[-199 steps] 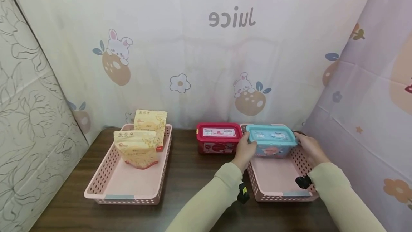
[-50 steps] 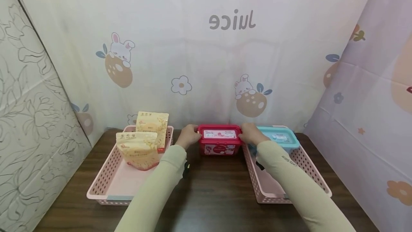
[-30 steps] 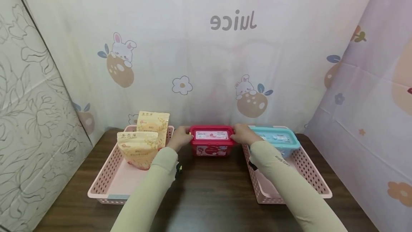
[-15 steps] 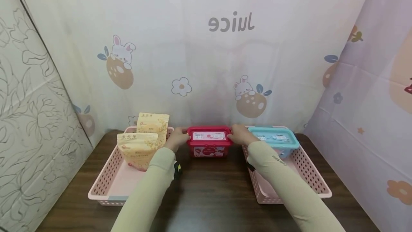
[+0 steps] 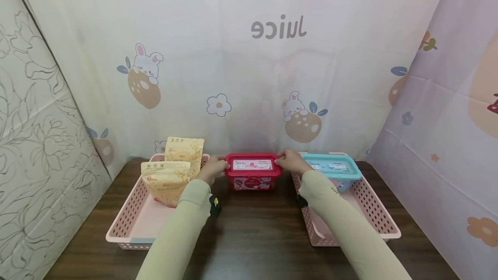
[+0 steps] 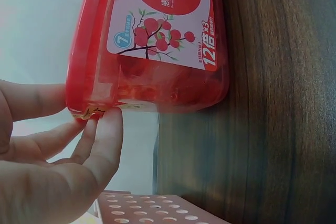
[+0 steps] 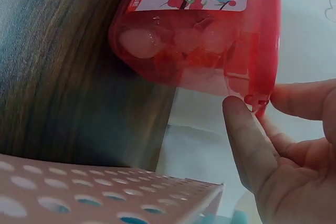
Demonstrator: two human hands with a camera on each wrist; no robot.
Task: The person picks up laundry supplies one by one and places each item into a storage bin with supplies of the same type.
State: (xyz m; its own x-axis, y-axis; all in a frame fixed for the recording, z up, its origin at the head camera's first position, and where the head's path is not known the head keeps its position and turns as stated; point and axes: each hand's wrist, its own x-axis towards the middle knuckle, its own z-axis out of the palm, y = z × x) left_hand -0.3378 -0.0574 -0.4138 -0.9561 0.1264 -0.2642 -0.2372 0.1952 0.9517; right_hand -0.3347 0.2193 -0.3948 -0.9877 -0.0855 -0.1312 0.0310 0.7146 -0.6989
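A red lidded laundry pod box stands upright on the table between two pink baskets; pods show through its clear wall in the right wrist view. My left hand holds its left end, fingers at the lid edge and thumb against the end wall below, as in the left wrist view. On the opposite end, my right hand holds the box the same way, its thumb under the lid rim. A light blue lidded box sits at the back of the right basket, partly behind my right forearm.
The left pink basket holds two yellow stand-up pouches, one behind the other. The right pink basket lies partly under my right sleeve. A printed curtain hangs behind the dark wooden table.
My hands have gone from the blue box in the right basket to the red box. Held at both ends, the red box has moved left, away from that basket, and is now nearly still.
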